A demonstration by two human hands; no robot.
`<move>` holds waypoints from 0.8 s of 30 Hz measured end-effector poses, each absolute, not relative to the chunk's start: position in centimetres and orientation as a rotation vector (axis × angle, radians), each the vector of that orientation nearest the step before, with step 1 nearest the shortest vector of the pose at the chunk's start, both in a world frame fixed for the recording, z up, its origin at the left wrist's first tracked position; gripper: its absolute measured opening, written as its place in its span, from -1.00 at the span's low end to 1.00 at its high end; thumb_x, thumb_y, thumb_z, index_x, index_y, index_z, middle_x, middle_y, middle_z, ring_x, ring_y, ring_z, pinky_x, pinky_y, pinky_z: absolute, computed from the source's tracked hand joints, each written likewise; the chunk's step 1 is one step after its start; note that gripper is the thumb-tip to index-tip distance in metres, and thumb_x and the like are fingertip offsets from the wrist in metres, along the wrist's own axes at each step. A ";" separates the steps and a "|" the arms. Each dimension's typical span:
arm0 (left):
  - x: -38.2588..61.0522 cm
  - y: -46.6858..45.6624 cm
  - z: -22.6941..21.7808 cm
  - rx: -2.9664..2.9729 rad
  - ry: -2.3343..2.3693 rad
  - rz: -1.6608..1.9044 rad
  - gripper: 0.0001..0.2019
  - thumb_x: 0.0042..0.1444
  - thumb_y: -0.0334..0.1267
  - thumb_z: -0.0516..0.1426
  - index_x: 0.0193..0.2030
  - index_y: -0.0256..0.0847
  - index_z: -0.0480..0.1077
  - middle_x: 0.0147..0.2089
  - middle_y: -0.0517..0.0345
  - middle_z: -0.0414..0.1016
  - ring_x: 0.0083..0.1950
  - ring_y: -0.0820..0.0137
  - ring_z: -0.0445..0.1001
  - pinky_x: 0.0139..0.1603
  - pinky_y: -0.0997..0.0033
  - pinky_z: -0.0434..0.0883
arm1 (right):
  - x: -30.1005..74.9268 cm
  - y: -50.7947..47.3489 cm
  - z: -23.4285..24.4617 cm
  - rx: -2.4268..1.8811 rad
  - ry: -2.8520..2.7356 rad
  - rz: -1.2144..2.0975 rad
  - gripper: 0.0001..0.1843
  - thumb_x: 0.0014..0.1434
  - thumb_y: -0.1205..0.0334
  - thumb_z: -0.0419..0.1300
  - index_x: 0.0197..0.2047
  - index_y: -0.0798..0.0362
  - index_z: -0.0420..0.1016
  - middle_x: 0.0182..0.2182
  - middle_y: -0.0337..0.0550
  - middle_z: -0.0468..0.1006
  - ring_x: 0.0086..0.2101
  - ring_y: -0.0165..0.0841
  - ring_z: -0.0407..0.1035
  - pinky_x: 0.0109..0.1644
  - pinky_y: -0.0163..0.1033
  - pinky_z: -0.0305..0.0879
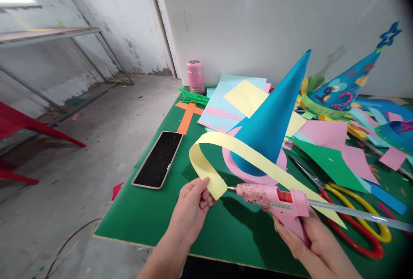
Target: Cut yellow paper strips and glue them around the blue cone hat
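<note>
My left hand [193, 206] pinches the near end of a long curled yellow paper strip [258, 158]. My right hand [311, 238] grips a pink glue gun [274, 199] whose metal tip touches that same end of the strip; a clear glue stick pokes out of its back. Just behind the strip a blue paper cone [274, 115] stands upright on a pink paper disc [245, 173] on the green table [155, 219].
A phone [158, 158] lies face up at the table's left. Red-and-yellow scissors [355, 206] lie at the right. Coloured paper sheets, a decorated blue cone hat [345, 87], green pipe cleaners [193, 96] and a pink bottle [195, 76] fill the back. Red chair at left.
</note>
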State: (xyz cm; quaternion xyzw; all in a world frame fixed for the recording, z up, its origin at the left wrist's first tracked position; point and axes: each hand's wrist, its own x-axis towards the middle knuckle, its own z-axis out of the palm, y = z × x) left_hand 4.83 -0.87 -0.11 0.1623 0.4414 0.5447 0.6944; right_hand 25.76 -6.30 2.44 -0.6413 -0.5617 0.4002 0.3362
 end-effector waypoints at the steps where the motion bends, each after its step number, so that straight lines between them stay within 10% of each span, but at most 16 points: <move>1: 4.9 -0.9 -0.1 0.363 0.983 1.215 -0.65 0.01 -0.28 0.15 -0.69 -0.26 0.14 -0.71 0.36 0.06 -0.65 0.62 0.02 -0.58 0.57 0.11 | 25.8 -6.3 2.4 -1.670 -1.471 1.051 -0.55 0.07 -0.04 0.06 -0.03 0.01 0.34 -0.13 -0.07 0.45 -0.05 -0.21 0.30 -0.03 -0.29 0.32; 24: 5.0 -0.9 0.1 0.364 0.993 1.227 -0.67 -0.02 -0.28 0.17 -0.68 -0.26 0.14 -0.72 0.36 0.08 -0.66 0.63 0.02 -0.59 0.58 0.10 | 25.9 -6.0 1.5 -1.606 -1.747 1.159 -0.50 0.16 0.00 -0.02 0.15 -0.05 0.11 0.05 -0.01 0.33 0.03 -0.20 0.24 0.01 -0.17 0.31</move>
